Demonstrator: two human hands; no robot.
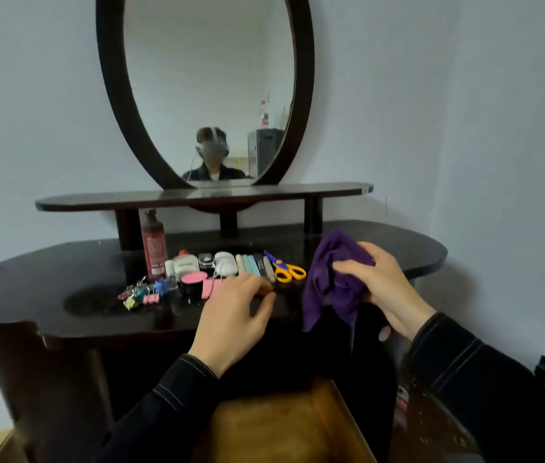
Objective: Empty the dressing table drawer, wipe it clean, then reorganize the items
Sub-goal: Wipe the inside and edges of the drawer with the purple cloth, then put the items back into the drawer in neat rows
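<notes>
The drawer (264, 426) stands pulled out below the table top (47, 295), its wooden floor looking bare and ready for wiping.

Your right hand (381, 285) grips the bunched purple cloth (328, 282) with curled fingers, and its loose tail hangs close to the scissors (286, 270), so a careless swing could drag them off the edge. Your left hand (234, 312) hovers just beside the pink block (211, 289) with fingers loosely curled and nothing visibly held; a sweep could scatter the row.

Right hand (384, 289) grips cloth (328, 272), left hand (234, 315) seemingly relaxed
</notes>
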